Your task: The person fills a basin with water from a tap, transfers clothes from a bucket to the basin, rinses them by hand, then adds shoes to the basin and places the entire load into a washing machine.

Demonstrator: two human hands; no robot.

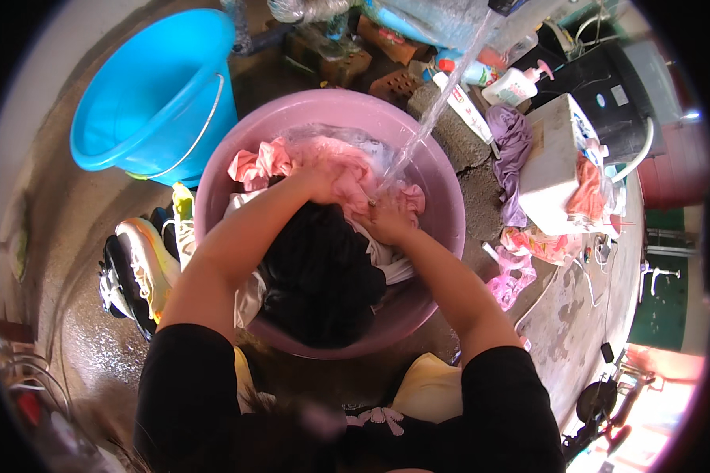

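Note:
In front of me stands a round pink plastic basin with wet laundry and water in it. Both hands are down in it on a pink garment. My left hand clasps its middle, the fingers partly lost among the folds. To the right, my right hand grips the same garment near the falling water. A bunched black garment lies on the near side, over white cloth. From the upper right a stream of water runs into the basin beside my right hand.
A blue bucket stands at the upper left, above several shoes. Toothpaste, a pump bottle and a purple cloth lie to the right. Beyond them are a white box and a pink plastic bag.

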